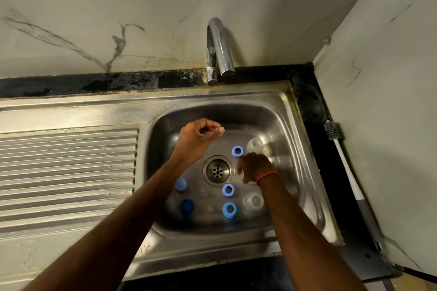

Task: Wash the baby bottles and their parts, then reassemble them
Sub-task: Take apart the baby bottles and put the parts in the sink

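- A stainless-steel sink (260, 92) is set into a black counter (94, 82). A ribbed drainboard (68, 172) lies to the left of the basin.
- A chrome tap (218, 47) rises at the back rim against a pale, marble-veined wall (118, 7). A second such wall closes the corner on the right.
- A bottle brush (343, 158) with a white handle lies on the counter strip right of the sink.
- The bottle parts sit apart on the basin floor around the drain (218, 171).
- Three blue rings (223, 191) stand open side up, one behind the drain and two in front of it.
- A light blue cap (181, 184) and a dark blue cap (186, 207) sit front left.
- Two clear bottles (255, 145) stand on the right side, one at the back and one in front.
- The left hand (198, 137) hovers over the back of the basin, fingers curled into the palm and thumb out, with nothing visible in them.
- The right hand (256, 168) reaches down beside the drain, a red thread (267, 175) on its wrist. It is blurred, so I cannot tell its grip.
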{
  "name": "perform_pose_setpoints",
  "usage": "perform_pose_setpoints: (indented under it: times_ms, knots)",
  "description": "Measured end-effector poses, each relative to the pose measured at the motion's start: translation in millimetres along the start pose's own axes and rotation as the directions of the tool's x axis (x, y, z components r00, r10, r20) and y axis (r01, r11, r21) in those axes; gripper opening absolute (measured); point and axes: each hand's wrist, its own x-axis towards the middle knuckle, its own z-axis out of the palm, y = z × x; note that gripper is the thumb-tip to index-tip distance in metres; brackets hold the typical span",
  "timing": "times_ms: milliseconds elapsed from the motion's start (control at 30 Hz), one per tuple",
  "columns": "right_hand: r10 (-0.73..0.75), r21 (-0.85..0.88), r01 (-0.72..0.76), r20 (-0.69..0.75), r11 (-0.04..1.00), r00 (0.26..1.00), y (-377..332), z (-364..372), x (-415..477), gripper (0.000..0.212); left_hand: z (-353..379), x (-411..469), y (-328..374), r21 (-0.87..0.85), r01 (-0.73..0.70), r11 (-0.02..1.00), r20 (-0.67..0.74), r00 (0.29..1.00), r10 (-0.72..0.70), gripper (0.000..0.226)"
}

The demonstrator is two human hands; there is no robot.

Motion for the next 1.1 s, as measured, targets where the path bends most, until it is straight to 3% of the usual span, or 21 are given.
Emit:
perform_pose_setpoints:
  times_ms: [100, 300, 367, 467, 533, 767, 967, 1100]
  knots:
    - [0.035, 0.040, -0.034, -0.002, 0.999, 0.999, 7.6, 13.0, -4.5, 0.030, -5.0, -3.5, 1.9, -0.008, 0.009, 1.000, -0.014, 1.000, -0.010, 0.014]
    - [0.059, -0.225, -0.082, -0.110, 0.971, 0.992, 3.5, 16.8, -6.0, 0.028, -9.4, -7.2, 0.8, -0.013, 0.022, 1.000, -0.023, 0.999, -0.022, 0.014]
    - [-0.025, -0.211, -0.007, -0.149, 0.977, 0.989, -7.8, 13.6, -2.6, 0.028, -8.4, -8.3, 1.9, -0.018, 0.023, 1.000, -0.019, 1.000, -0.024, 0.014]
    - [-0.220, -0.038, 0.217, -0.125, 0.975, 0.967, -29.9, 16.4, 1.5, 0.038, -8.3, -8.5, 3.7, -0.030, 0.019, 0.999, -0.022, 1.000, -0.020, 0.011]
    - [-0.264, 0.048, 0.269, -0.092, 0.962, 0.960, -42.4, 25.3, 1.4, 0.038, -9.5, -7.8, 4.4, -0.031, 0.007, 1.000, -0.021, 1.000, -0.007, 0.009]
    - [-0.176, 0.120, 0.190, -0.121, 0.974, 0.977, -35.9, 52.9, 1.7, 0.008, -17.5, -6.3, 1.3, -0.018, -0.029, 0.999, -0.030, 0.999, 0.029, 0.012]
    - [-0.117, -0.018, 0.116, -0.145, 0.993, 0.983, -25.3, 50.1, 5.6, 0.016, -15.3, -6.7, -1.6, 0.001, -0.018, 1.000, -0.023, 1.000, 0.018, 0.008]
    - [-0.132, -0.009, 0.132, -0.143, 0.991, 0.981, -18.5, 43.2, 5.3, 0.021, -14.7, -4.8, -0.3, -0.004, -0.014, 1.000, -0.011, 1.000, 0.014, 0.007]
